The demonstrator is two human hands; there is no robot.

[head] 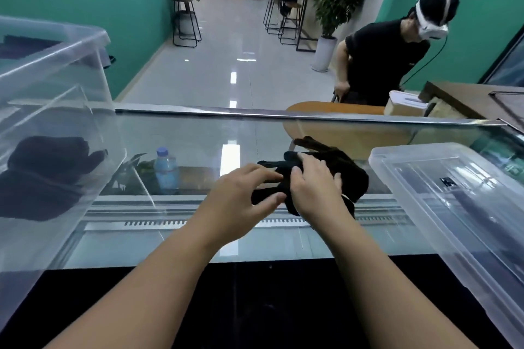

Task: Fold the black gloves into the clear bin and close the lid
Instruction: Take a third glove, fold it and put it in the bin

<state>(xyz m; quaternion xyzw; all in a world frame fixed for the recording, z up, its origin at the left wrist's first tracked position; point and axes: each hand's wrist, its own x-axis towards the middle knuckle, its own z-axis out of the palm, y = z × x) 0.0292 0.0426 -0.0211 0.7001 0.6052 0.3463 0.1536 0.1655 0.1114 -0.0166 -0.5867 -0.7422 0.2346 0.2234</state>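
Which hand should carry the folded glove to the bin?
Left, probably. The clear bin sits on the left, nearest the left hand. The right hand presses the black gloves down, beside the lid.

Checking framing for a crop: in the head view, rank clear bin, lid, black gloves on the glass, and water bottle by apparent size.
1. clear bin, though nearest the camera
2. lid
3. black gloves
4. water bottle

Two hands (241, 195) (314, 187), two black glove bundles (334, 170) (48, 173), one clear bin (56, 71), one lid (453, 207), one water bottle (166, 170).
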